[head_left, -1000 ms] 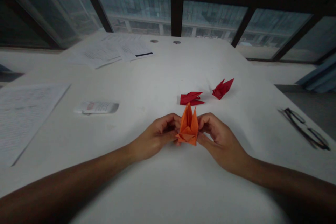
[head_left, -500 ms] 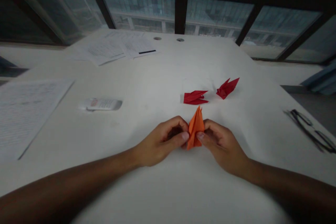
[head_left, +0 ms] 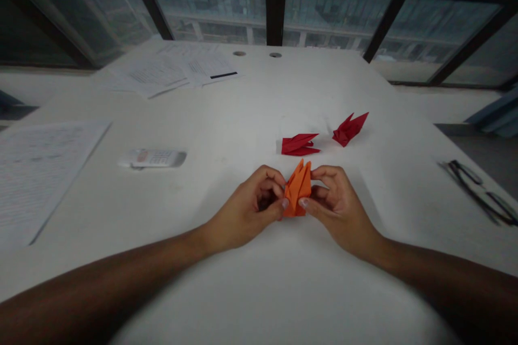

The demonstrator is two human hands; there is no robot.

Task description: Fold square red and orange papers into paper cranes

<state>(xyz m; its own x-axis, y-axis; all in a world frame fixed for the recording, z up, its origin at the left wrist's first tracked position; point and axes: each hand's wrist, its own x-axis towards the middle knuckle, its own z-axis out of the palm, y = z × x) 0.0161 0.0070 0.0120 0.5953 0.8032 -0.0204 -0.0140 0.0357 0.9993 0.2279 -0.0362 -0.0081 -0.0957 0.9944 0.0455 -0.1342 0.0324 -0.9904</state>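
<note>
An orange folded paper piece [head_left: 298,190], origami with narrow points at its far end, is held just above the white table between both hands. My left hand [head_left: 259,202] pinches its left edge with thumb and fingers. On the other side, my right hand [head_left: 338,199] grips it, the thumb pressed on the near front fold and the fingers at the right edge. Just beyond lies a red origami piece [head_left: 298,145] with points facing right. A second red origami piece [head_left: 348,130] stands farther right, its points angled up.
Printed sheets [head_left: 162,73] lie at the far left, one bearing a black strip [head_left: 224,75]. Another sheet [head_left: 48,167] is at the left. A white labelled object [head_left: 156,158] lies left of my hands, and eyeglasses [head_left: 481,191] rest near the table's right edge.
The orange paper has turned slightly and its two far points now show spread apart. My right fingers have moved up along its right edge. Both hands keep hold.
</note>
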